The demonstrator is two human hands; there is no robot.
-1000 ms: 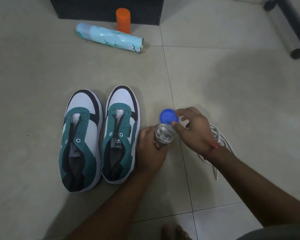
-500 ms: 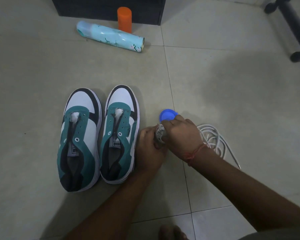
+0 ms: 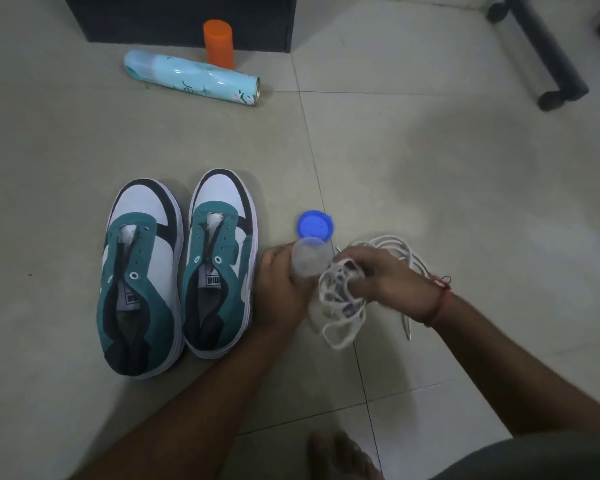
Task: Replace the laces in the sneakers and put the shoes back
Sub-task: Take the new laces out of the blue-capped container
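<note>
Two green, white and black sneakers stand side by side on the floor, toes pointing away, with no laces: the left sneaker (image 3: 141, 275) and the right sneaker (image 3: 220, 263). Right of them my left hand (image 3: 281, 284) grips a clear plastic jar (image 3: 309, 259). My right hand (image 3: 385, 280) pinches a tangled bundle of white laces (image 3: 340, 303) just beside the jar's mouth. The jar's blue lid (image 3: 315, 226) lies on the floor behind it. Another coil of white laces (image 3: 400, 249) lies on the floor behind my right hand.
A light blue spray can (image 3: 191, 77) lies on its side at the back, with an orange cylinder (image 3: 218, 43) standing behind it against a black cabinet (image 3: 187, 19). A black chair leg (image 3: 541, 50) crosses the top right. My bare foot (image 3: 340, 455) shows at the bottom.
My right hand has pulled the bundle of laces out of the jar, down and to the right. The left hand still holds the jar, now empty.
</note>
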